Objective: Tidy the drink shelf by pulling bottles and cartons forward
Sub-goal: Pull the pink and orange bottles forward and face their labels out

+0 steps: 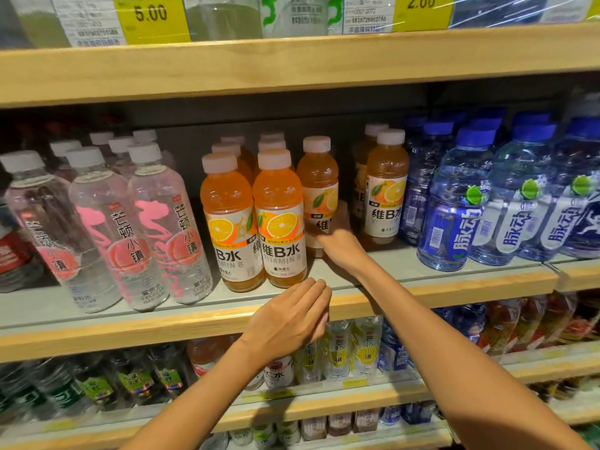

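**Orange bottle gripped at the back of the shelf**

On the middle shelf (194, 306), at the left, stand clear bottles with pink labels (143, 228). Next come two front orange vitamin drinks (253, 222) with white caps and an orange-slice label. Behind them, at about one o'clock from these two, stands the held orange bottle (318, 190), upright and set back from the edge. The left hand (292, 319) rests flat on the wooden shelf edge, fingers together, holding nothing, at six o'clock from the held bottle. The right hand (337, 241) is wrapped around the lower part of this bottle. At three o'clock are more orange bottles (386, 190), then blue water bottles (454, 203).
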Demonstrator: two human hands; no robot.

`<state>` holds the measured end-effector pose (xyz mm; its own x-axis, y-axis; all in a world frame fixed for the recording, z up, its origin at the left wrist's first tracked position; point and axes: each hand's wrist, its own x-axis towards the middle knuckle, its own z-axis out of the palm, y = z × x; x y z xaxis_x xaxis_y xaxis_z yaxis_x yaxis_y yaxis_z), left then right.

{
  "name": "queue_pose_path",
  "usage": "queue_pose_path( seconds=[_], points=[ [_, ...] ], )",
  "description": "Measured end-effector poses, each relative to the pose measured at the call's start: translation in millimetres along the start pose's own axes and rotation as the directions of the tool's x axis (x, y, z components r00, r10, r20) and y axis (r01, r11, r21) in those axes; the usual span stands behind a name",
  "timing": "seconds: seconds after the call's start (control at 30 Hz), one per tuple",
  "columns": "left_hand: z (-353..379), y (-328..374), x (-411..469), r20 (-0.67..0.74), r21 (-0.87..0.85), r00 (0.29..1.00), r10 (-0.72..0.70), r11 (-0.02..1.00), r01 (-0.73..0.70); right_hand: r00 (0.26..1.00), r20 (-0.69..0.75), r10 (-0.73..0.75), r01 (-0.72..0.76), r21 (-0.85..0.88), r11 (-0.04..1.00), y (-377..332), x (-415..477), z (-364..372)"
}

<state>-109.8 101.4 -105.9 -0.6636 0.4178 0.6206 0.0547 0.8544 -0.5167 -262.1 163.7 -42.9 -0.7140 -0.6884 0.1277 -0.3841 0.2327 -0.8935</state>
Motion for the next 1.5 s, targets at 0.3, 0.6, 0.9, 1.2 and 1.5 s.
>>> queue_pose_path(
  seconds=[0.3, 0.6, 0.9, 1.2, 1.5],
  points=[
    [-10.4, 4.6, 8.3, 0.05, -0.135, 0.992, -0.116, 0.983, 0.121, 0.913, -0.376, -0.16, 0.164, -0.022, 0.986, 13.3, -35.5, -18.2],
    [-3.2, 20.5, 59.9, 0.207, -0.206, 0.972, -0.115, 0.966, 0.158, 0.807, -0.578, -0.122, -0.102, -0.339, 0.935, 25.1, -35.6, -42.2],
    [-0.7, 18.0, 59.3, 0.242, -0.201, 0.962, -0.13, 0.963, 0.181, 0.778, -0.627, -0.037, -0.183, -0.282, 0.942, 30.1, -15.5, -39.7],
    [-0.8, 19.6, 59.6, 0.271, -0.202, 0.954, -0.132, 0.961, 0.191, 0.787, -0.615, -0.044, -0.135, -0.242, 0.961, 32.3, -7.8, -39.8],
    [-2.6, 19.7, 59.6, 0.271, -0.198, 0.953, -0.137, 0.961, 0.194, 0.788, -0.613, -0.064, -0.125, -0.26, 0.957, 32.4, 1.8, -33.6]
  ],
)
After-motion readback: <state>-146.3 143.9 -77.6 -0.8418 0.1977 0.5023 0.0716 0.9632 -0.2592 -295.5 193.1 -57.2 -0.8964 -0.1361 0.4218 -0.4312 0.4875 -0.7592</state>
